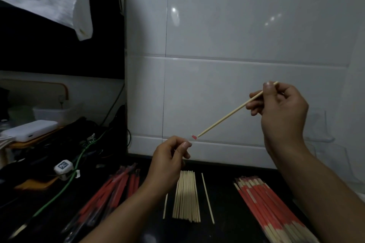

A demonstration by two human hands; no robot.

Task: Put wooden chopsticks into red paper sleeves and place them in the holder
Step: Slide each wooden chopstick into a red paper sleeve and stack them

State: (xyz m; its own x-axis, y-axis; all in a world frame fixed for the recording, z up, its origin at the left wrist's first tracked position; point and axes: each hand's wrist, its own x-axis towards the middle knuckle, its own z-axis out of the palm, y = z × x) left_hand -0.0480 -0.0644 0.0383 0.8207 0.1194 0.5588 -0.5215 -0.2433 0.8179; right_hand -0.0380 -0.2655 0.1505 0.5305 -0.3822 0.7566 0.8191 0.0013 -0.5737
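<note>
The step in hand is judged to be the sleeving of one chopstick; it is held in the air at right of centre, pinched near its upper end between the thumb and curled fingers of the right hand; its long axis runs diagonally, the upper end at the upper right and the lower tip pointing down-left toward the left hand. A red paper sleeve is seen end-on just beside that tip, only its small red mouth showing; it appears to be pinched by the left thumb and forefinger, though the contact itself cannot be told for certain; whether the tip has entered the mouth cannot be told either.

The next move is judged to call for the tip to be lined up with the narrow mouth and slid along the same diagonal.

Bare chopsticks lie in a row at lower centre; empty sleeves lie at lower left; sleeved pairs are fanned at lower right; no holder is seen.
</note>
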